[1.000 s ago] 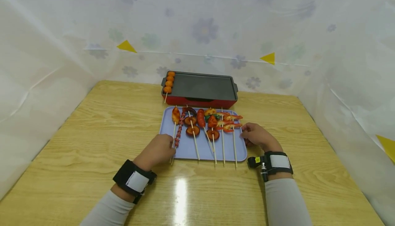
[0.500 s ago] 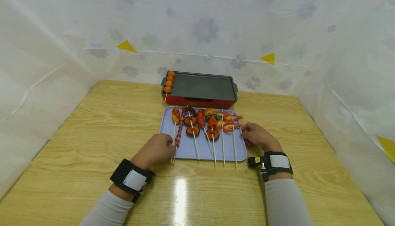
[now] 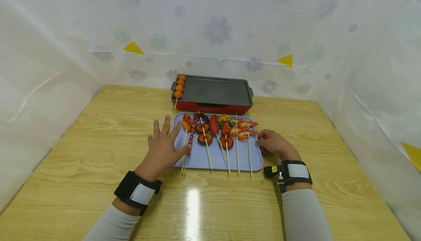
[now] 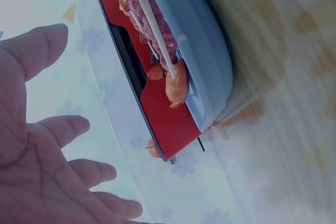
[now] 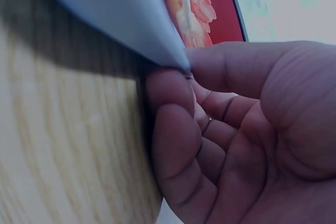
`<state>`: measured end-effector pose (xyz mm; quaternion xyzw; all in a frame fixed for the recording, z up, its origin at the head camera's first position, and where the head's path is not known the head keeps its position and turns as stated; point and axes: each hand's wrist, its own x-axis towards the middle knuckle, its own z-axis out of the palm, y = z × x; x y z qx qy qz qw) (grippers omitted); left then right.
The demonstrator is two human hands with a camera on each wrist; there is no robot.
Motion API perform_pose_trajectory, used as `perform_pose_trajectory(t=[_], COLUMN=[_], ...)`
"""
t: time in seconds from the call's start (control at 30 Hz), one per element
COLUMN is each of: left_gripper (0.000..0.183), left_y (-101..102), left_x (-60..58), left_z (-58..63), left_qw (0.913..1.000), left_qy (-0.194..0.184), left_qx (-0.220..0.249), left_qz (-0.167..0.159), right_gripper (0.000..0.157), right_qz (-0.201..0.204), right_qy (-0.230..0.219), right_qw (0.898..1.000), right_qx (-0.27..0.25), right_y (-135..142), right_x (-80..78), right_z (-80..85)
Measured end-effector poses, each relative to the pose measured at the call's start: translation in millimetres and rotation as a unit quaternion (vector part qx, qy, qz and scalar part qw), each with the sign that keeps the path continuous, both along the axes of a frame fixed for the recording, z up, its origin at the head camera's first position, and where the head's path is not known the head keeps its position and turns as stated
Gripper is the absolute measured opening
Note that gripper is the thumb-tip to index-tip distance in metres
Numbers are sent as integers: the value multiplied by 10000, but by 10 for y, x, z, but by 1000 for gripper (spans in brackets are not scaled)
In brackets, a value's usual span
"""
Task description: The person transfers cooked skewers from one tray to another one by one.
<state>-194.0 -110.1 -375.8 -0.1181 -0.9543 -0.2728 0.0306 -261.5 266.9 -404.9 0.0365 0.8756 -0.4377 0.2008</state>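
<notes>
A pale lavender tray [image 3: 243,158] bears a row of food skewers. From the left lie a browned, wing-like piece [image 3: 186,121], a string of small red pieces [image 3: 191,135], mushroom slices [image 3: 205,138], a sausage [image 3: 213,124], a mixed skewer [image 3: 226,128] and shrimp [image 3: 244,135]. My left hand [image 3: 162,153] hovers at the tray's left edge, fingers spread and holding nothing; its thumb overlaps the red string's stick. At the opposite edge my right hand [image 3: 274,144] pinches the tray rim. In the right wrist view the thumb [image 5: 231,66] lies above the rim, curled fingers [image 5: 173,129] beneath.
Directly behind the tray stands a red grill with a dark flat plate [image 3: 215,91]. A skewer of orange balls [image 3: 179,87] lies along the plate's left side. The wooden table [image 3: 98,142] extends around them, and a flowered sheet [image 3: 217,32] hangs behind.
My left hand has let go of the stick ends at the tray's left front, moved slightly away and spread its fingers. The right hand keeps its place on the rim.
</notes>
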Motion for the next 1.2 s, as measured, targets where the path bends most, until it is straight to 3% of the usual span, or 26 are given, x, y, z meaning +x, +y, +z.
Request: perform_pose_trajectory(t=[0.43,0.57,0.7,0.83,0.97,1.2], left_gripper=[75,84,86,81,75,61], left_y=[36,36,-16,-129,-236,-285], left_x=[-33,-153,-366,-655,-916,-1158], left_z=[41,97,136,143,169,151], left_qw=[9983,9962,9955,9988,9985,9898], left_qy=[42,8,70,181,31,-245], left_qx=[-578,-835,-870,-334,542,1287], left_qz=[-83,-237,-366,-310,105,561], right_gripper=[23,23,24,23,24,22], right_qz=[68,41,28,4,-14,-8], right_qy=[12,-1,-34,-51,-84,-56], right_qw=[10000,10000,10000,10000,9999,10000], right_qx=[-40,-46,-68,-51,-53,-66], right_y=[-15,-6,2,-2,-15,-5], right_x=[9,9,4,-2,-4,-4], right_z=[19,14,17,19,27,12])
